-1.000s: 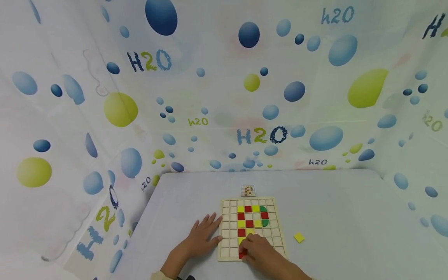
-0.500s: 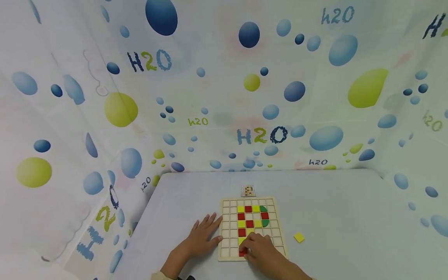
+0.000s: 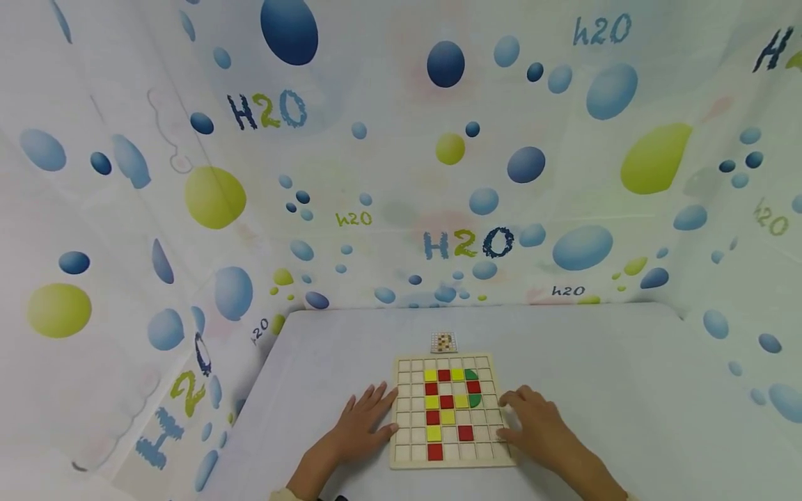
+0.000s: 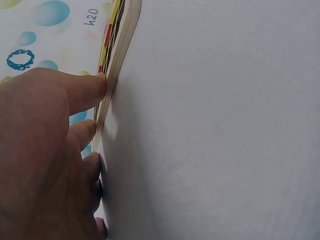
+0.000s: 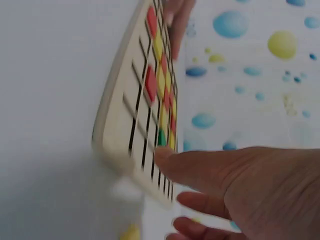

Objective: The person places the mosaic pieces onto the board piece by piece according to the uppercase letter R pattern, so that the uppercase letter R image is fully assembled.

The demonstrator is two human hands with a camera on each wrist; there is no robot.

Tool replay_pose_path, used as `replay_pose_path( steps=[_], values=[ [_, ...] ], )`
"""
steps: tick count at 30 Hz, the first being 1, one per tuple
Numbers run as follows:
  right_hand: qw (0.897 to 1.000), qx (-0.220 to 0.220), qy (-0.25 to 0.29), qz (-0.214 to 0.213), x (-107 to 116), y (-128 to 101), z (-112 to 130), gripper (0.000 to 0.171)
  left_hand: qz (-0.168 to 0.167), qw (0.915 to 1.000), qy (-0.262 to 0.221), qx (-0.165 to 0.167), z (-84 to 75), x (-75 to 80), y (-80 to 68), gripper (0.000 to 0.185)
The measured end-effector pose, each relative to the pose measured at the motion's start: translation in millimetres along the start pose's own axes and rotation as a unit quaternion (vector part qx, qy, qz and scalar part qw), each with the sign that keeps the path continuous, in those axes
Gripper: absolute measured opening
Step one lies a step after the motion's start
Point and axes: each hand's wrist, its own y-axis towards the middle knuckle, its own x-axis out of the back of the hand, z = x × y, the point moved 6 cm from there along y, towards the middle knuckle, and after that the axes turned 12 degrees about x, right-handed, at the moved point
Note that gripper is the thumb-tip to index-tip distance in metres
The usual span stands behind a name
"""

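Note:
A wooden grid board (image 3: pixel 410 445) lies on the table, bearing red and yellow square tiles and green rounded pieces. In its lower part are a red tile (image 3: pixel 435 452) at the bottom and another red tile (image 3: pixel 466 433) further right. My left hand (image 3: pixel 360 428) rests spread beside the board, thumb and fingertips at its left edge. My right hand (image 3: pixel 541 428) is at the right edge with thumb and fingers apart, holding nothing. A loose yellow tile (image 5: pixel 131 233) shows on the table below that hand in the right wrist view; the hand hides it in the head view.
Behind the board lies a small pattern card (image 3: pixel 444 342) with a coloured grid. A white cloth covers the table (image 3: pixel 614 376). Curtains (image 3: pixel 401 174) printed with bubbles and H2O lettering hang at the back and sides.
My right hand has left the lower part of the board and moved right, over the loose yellow tile. The lower red tiles it covered now show. My left hand stays put.

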Motion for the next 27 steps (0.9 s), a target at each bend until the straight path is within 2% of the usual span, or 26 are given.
replay_pose_path(
  steps=[4,9,16,19,27],
  values=[
    [0.998,-0.028,-0.047,-0.008,10,-15,-33,0.045,0.0,1.0,0.001,0.004,0.8,0.5,-1.4,0.071],
    [1.0,-0.025,-0.007,-0.004,8,-26,-55,0.027,-0.003,0.9999,-0.01,0.0,-1.7,2.6,-4.0,0.072],
    [0.998,-0.028,0.06,-0.003,0,-27,-63,0.03,-0.005,1.0,-0.007,0.001,-0.3,-0.1,-1.6,0.072],
    [0.996,-0.028,0.087,-0.001,-5,-26,-63,0.026,-0.005,1.0,-0.008,0.002,0.7,-1.0,-0.7,0.072],
    [0.994,-0.007,0.112,-0.019,-10,-22,-56,0.024,-0.001,1.0,-0.002,0.001,1.7,-1.4,0.0,0.073]
  ],
)
